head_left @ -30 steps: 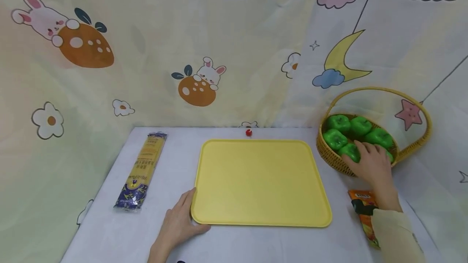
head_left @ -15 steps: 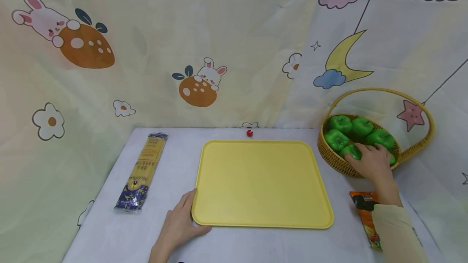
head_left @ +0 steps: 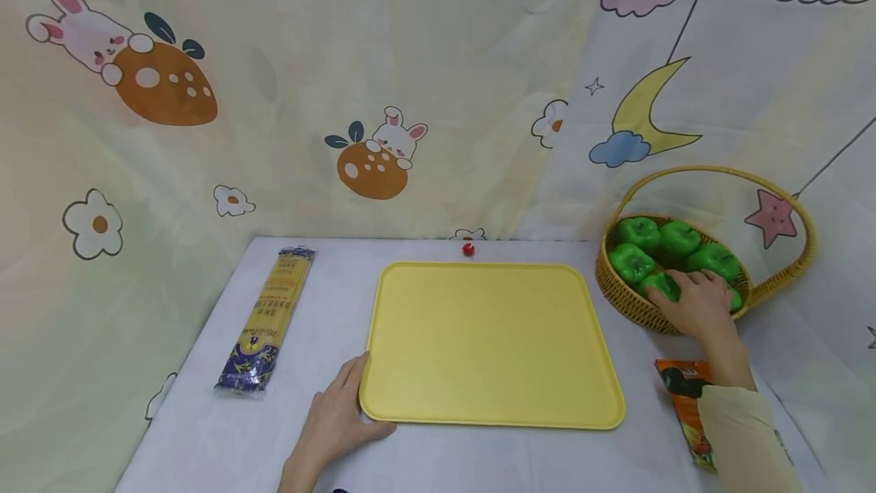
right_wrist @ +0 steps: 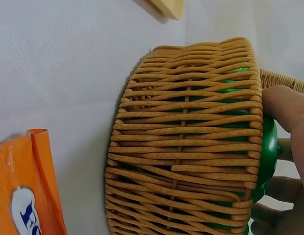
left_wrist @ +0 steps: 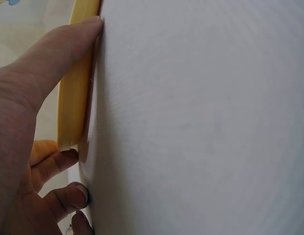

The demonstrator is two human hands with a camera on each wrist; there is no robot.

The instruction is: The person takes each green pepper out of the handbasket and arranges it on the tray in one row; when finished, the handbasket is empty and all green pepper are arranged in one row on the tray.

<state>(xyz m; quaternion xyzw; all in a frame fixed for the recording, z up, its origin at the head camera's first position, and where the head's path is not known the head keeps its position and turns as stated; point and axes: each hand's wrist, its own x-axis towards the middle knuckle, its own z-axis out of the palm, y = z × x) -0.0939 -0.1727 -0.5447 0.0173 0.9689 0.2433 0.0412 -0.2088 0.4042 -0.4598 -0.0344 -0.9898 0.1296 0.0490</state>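
Observation:
My left hand (head_left: 335, 421) lies flat on the white table, its thumb (left_wrist: 54, 68) against the near left corner of the yellow tray (head_left: 489, 341), whose rim (left_wrist: 76, 98) fills the left wrist view. My right hand (head_left: 694, 303) reaches into the wicker basket (head_left: 630, 303) at the right. There its thumb (right_wrist: 289, 112) and fingers (right_wrist: 279, 215) curl round the nearest green pepper (head_left: 662, 285). Several more green peppers (head_left: 639, 233) lie behind it. Nothing lies on the tray.
A long packet of spaghetti (head_left: 270, 318) lies left of the tray. An orange snack bag (head_left: 684, 394) lies by my right forearm, in front of the basket. A small red object (head_left: 468, 249) sits at the table's back edge. A printed cloth hangs behind.
My right hand has slid slightly further into the basket and its fingers have curled round the nearest pepper. The left hand and tray have not moved.

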